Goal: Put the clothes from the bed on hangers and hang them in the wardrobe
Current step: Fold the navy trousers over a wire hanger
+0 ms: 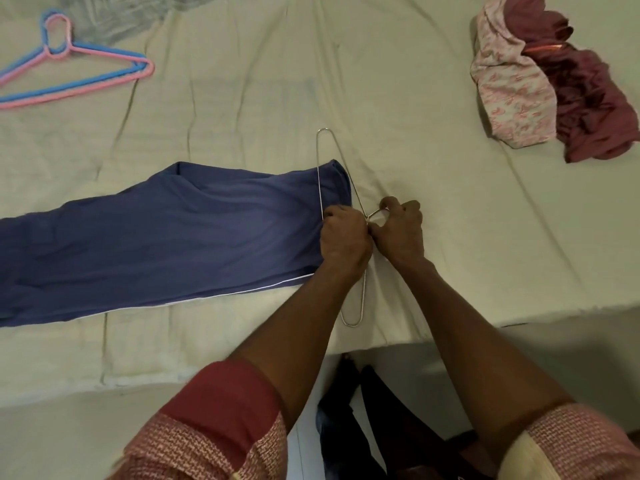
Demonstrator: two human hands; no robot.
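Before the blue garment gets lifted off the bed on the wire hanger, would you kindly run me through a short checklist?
1. Left hand grips the wire hanger at its neck: ok.
2. Right hand has a grip on the hook: ok.
3. Hanger threaded through the blue garment: cannot tell; one end overlaps the cloth, the other lies bare on the bed sheet.
4. Garment lying flat, unbunched: ok.
5. Spare pink and blue hangers ready: ok.
6. Remaining clothes pile clear of the lift: ok.
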